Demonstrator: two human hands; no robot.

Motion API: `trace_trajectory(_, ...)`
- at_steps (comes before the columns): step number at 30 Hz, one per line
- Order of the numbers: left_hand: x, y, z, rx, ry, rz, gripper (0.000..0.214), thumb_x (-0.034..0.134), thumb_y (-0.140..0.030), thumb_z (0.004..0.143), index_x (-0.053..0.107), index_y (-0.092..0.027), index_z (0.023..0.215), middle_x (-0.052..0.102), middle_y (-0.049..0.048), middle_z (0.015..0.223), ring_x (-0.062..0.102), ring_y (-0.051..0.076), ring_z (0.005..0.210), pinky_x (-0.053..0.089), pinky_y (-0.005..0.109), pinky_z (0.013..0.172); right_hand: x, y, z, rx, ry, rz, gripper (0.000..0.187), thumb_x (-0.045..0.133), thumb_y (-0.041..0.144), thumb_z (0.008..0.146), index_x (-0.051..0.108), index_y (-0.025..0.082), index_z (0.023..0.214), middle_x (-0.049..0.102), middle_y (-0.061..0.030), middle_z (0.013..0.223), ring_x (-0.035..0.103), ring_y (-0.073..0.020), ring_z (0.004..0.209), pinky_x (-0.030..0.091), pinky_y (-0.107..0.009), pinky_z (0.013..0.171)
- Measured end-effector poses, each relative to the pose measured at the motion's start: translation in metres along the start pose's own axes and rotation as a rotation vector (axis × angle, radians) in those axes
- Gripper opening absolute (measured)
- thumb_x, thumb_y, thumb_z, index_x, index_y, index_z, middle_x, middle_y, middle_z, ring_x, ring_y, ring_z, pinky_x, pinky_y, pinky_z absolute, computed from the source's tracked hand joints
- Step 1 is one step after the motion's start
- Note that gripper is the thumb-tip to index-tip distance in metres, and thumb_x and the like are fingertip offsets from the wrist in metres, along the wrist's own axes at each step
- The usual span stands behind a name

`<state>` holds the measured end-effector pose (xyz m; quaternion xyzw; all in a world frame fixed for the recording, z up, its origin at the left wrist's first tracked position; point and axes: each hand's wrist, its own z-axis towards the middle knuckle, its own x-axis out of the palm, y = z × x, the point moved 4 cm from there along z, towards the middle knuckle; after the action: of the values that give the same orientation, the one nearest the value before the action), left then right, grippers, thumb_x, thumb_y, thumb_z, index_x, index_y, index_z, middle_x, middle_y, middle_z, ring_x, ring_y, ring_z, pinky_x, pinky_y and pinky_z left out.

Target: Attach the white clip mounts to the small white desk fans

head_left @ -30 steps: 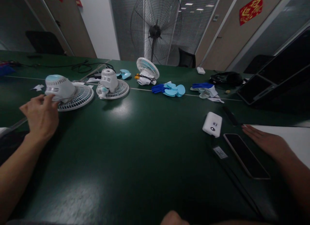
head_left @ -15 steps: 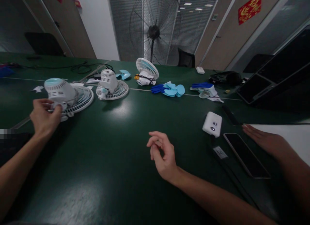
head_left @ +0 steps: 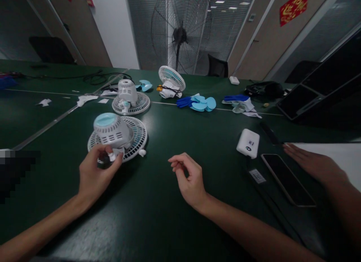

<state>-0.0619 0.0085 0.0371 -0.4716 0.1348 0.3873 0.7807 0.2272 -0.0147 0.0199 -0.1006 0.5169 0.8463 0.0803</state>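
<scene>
My left hand [head_left: 94,173] is closed on the near edge of a small white fan body with a pale blue cap [head_left: 113,132], which lies face down on its round grille on the dark green table [head_left: 158,217]. My right hand [head_left: 188,177] hovers over the table to the right of it, fingers loosely curled and holding nothing. Another person's hand [head_left: 313,162] lies flat at the right, beside a dark phone [head_left: 287,179].
A second fan body [head_left: 129,98] and a third tilted one [head_left: 170,83] lie farther back. Blue fan blades and blue gloves [head_left: 197,103] sit mid-table. A white power bank [head_left: 248,143] is right of centre. A big pedestal fan [head_left: 179,32] stands behind.
My left hand has dragged the nearest fan body from the far left toward the middle of the table. My right hand came up into view and stays hovering there.
</scene>
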Motion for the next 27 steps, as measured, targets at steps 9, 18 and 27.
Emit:
trace_trajectory(9,0.094,-0.077,0.002,0.258,0.272,-0.249,0.017,0.068,-0.028,0.091,0.052,-0.023,0.092,0.057,-0.0003,0.086,0.055,0.017,0.074,0.045,0.031,0.068,-0.017,-0.026,0.017,0.039,0.017,-0.509,0.047,0.062,0.005,0.083,0.062,0.028,0.124,0.057,-0.0112,0.128,0.055,-0.0332,0.12,0.052,-0.058,0.1)
trace_trajectory(18,0.104,-0.077,0.021,0.236,0.471,-0.339,0.033,0.063,-0.033,0.097,0.052,-0.023,0.127,0.068,0.0058,0.107,0.066,0.021,0.092,0.054,0.037,0.083,-0.045,-0.037,0.031,0.1,-0.215,-0.355,0.033,0.05,-0.002,0.085,0.066,0.022,0.102,0.063,-0.0047,0.104,0.063,-0.0194,0.088,0.052,-0.034,0.073)
trace_trajectory(27,0.074,-0.04,0.006,0.501,0.725,0.146,0.037,0.059,-0.039,0.098,0.059,-0.022,0.13,0.062,0.0128,0.136,0.059,0.034,0.122,0.048,0.052,0.101,-0.04,-0.016,0.027,-0.061,-0.173,-0.264,0.029,0.054,0.004,0.091,0.067,0.025,0.107,0.063,-0.0055,0.107,0.064,-0.0209,0.094,0.055,-0.035,0.077)
